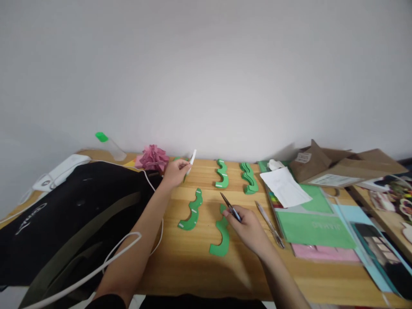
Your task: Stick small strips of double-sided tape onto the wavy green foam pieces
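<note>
From the head view, I see the left hand (176, 172) pinching a white strip (192, 162) between thumb and fingers, over the far side of the table (202, 279). The right hand (246, 227) is closed around a dark pointed tool (232, 208), which looks like tweezers; I can't tell whether its tips meet. That hand is at the upper end of the near green piece (224, 240), though I can't tell whether the fingers touch it. Just left of it lies a green curved piece with white marks (192, 214); the far green piece (221, 174) and a green stack (249, 180) sit nearer the wall (206, 77).

What worries me is the strip: it looks light and is pinched by a small part, so a loose pinch could drop it or bend it. The tool's point could scratch the near piece if the right wrist dips. A sideways nudge could skew that piece or send the pen (269, 225) rolling. The white cable (86, 279) crosses before the left forearm; pulling back could snag it.
</note>
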The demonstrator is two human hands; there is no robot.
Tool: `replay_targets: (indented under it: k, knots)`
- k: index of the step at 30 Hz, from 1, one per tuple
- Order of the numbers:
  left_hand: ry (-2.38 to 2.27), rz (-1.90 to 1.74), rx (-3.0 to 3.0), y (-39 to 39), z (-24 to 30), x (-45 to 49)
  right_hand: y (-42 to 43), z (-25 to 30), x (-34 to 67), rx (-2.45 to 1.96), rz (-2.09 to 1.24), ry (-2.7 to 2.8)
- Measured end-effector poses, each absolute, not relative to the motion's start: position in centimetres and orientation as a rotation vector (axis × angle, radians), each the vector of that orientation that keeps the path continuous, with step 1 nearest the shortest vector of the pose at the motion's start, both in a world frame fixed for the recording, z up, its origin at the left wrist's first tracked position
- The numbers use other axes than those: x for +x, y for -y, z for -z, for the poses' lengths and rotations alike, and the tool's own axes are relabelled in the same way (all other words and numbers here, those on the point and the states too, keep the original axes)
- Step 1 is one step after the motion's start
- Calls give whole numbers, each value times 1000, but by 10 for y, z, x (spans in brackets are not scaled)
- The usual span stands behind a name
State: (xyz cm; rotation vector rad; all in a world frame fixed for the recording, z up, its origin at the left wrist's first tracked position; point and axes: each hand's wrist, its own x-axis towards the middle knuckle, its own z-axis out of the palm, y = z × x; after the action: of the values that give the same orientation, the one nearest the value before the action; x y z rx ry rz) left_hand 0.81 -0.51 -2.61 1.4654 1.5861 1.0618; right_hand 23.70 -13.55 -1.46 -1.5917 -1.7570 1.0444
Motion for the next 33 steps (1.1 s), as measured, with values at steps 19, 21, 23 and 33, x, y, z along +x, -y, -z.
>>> replay_targets:
  k: [19,21,23,33]
  knots:
    - [-969,-835,1314,130,-21,50,118,-29,233,-1310,-1229,1109]
    - [-991,-823,1301,132,-21,50,120,-28,232,-1302,-1236,1133]
    - [-1035,-841,1293,133,-21,50,120,-29,231,-1300,-1233,1144]
    - [-982,-786,1062,143,-32,62,119,-48,235,-1340,-910,1389]
